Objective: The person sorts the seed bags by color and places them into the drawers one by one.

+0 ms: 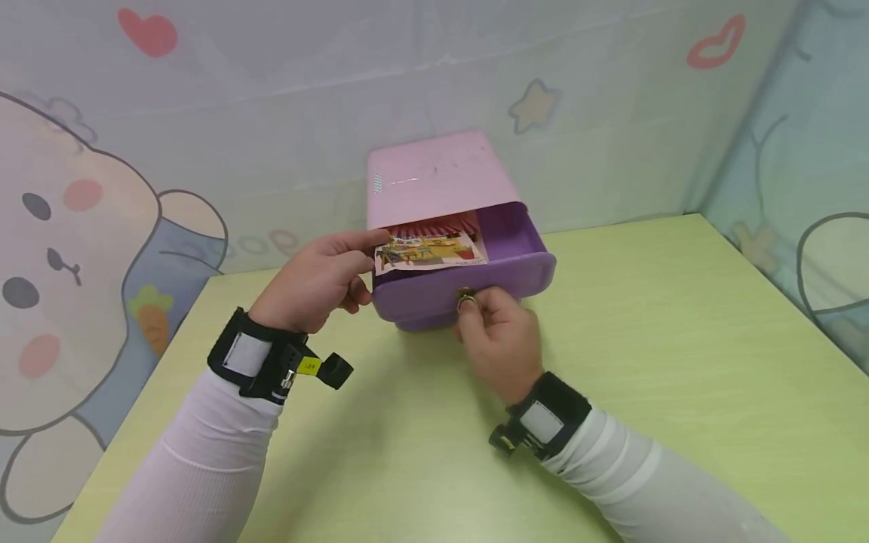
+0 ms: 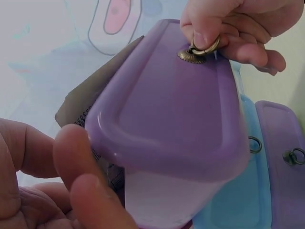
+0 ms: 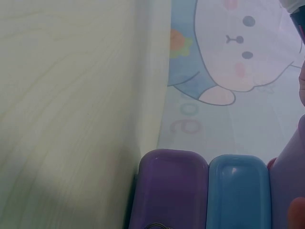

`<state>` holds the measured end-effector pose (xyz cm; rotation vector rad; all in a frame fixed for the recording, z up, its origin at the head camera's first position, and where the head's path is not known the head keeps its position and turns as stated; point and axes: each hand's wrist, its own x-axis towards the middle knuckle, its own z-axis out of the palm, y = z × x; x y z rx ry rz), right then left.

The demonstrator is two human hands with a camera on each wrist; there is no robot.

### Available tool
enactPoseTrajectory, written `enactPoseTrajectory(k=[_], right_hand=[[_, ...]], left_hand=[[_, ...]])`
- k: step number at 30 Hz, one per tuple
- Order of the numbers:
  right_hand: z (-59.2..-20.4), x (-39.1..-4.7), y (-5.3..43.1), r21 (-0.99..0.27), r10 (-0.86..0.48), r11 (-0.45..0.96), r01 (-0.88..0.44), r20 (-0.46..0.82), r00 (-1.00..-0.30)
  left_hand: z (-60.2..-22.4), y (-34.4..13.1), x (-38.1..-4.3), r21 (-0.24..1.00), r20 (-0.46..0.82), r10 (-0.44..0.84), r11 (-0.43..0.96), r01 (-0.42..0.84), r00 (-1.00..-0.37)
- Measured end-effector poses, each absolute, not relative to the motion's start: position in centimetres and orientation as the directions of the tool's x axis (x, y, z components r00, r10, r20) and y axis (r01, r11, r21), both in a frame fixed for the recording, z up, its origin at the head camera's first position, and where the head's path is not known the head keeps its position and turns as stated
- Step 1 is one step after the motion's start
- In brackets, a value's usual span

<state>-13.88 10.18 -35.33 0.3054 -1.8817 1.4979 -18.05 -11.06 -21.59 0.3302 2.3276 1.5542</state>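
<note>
A small pink cabinet (image 1: 441, 177) stands against the wall with its purple top drawer (image 1: 421, 296) pulled out. An illustrated card (image 1: 428, 255) lies tilted over the drawer's left part, with a red-striped picture just behind it. My left hand (image 1: 319, 275) pinches the card's left edge between thumb and fingers. In the left wrist view, the card's grey-brown back (image 2: 95, 88) sticks out past the drawer front. My right hand (image 1: 505, 339) pinches the brass ring pull (image 1: 466, 302) in the middle of the drawer front. In the right wrist view only a fingertip (image 3: 296, 213) shows.
Below the open drawer sit a blue drawer (image 2: 233, 200) and a lower purple drawer (image 2: 283, 162), each with a ring pull. The light yellow-green table (image 1: 645, 339) extends around the cabinet. Cartoon-printed wall sheets (image 1: 285, 113) hang close behind it.
</note>
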Motion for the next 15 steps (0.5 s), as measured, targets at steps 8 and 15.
enactPoseTrajectory(k=[8, 15], right_hand=[[-35.23, -13.75, 10.18, -0.761, 0.236, 0.303, -0.574, 0.644, -0.728], [-35.33, -13.74, 10.19, -0.767, 0.241, 0.304, -0.565, 0.636, -0.733]], left_hand=[[-21.53, -11.05, -18.21, 0.915, -0.124, 0.357, 0.403, 0.033, -0.926], [-21.68, -10.83, -18.58, 0.877, -0.083, 0.385, 0.466, 0.116, -0.919]])
